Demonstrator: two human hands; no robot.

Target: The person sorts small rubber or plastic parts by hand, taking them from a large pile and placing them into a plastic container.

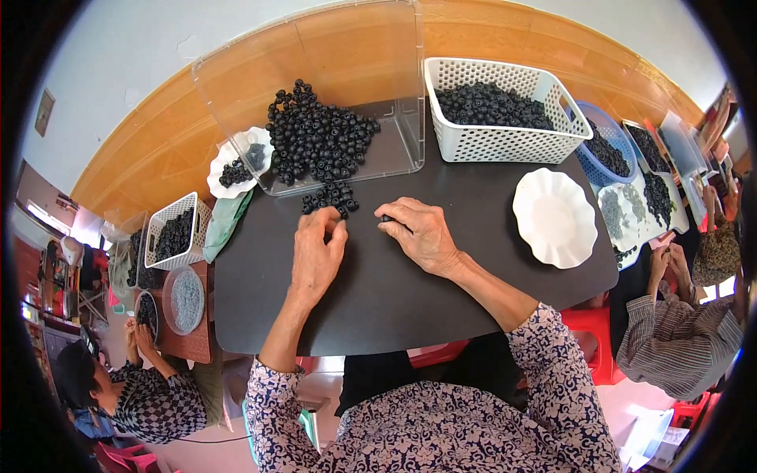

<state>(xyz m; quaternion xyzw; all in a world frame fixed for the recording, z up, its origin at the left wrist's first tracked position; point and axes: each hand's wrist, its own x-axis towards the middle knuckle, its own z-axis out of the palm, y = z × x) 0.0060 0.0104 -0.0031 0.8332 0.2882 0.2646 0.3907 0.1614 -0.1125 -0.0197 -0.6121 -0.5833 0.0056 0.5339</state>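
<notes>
On the dark table, my left hand [318, 251] is curled with its fingertips at the near edge of a small cluster of black round beads [330, 195]. What its fingers hold, if anything, is hidden. To its right, my right hand [423, 239] pinches one small black bead [385, 218] between thumb and fingers. Beyond the hands, a clear plastic box [418, 118] lies on its side, its opening toward me. A large heap of the same beads [323, 134] fills part of it, and the small cluster lies just outside its near edge.
A white perforated basket [512, 146] of black beads stands at the back right, beside a blue basket [603, 169]. Nearer is a white scalloped plate [554, 221]. Another scalloped dish [223, 189] with beads sits left of the box. People work at both sides.
</notes>
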